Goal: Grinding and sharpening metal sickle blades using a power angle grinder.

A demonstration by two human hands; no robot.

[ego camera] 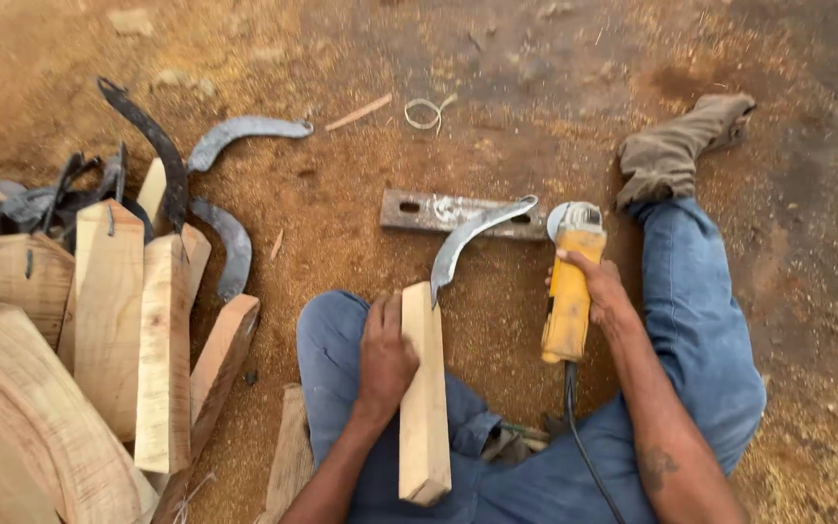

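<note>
- My left hand (385, 354): closed around a pale rectangular wooden handle block (424, 398), gripping its left edge near the top; the block lies lengthwise over my left thigh.
- Curved grey steel sickle blade (467, 243): set into the top end of that block, arching up and to the right, its tip resting on a flat rusty steel bar with holes (438, 212) that lies on the ground.
- My right hand (598, 291): wrapped around the body of a yellow angle grinder (569, 291), its disc end (564, 218) pointing away from me, just beside the blade tip; black cord trails back between my legs.
- Position of work: blade sits between my two hands, ahead of my left, just left of the grinder head.
- Hazard, as I judge it: the disc could catch on the thin blade edge and kick, since only one hand steadies the block; my left fingers sit near the blade root.
- Hazard: cord runs close to my lap and could snag.
- Left of me: stack of pale wooden blocks (138, 320) and dark curved blades (235, 243).
- Ground: sawdust-strewn reddish dirt floor (341, 146).
</note>
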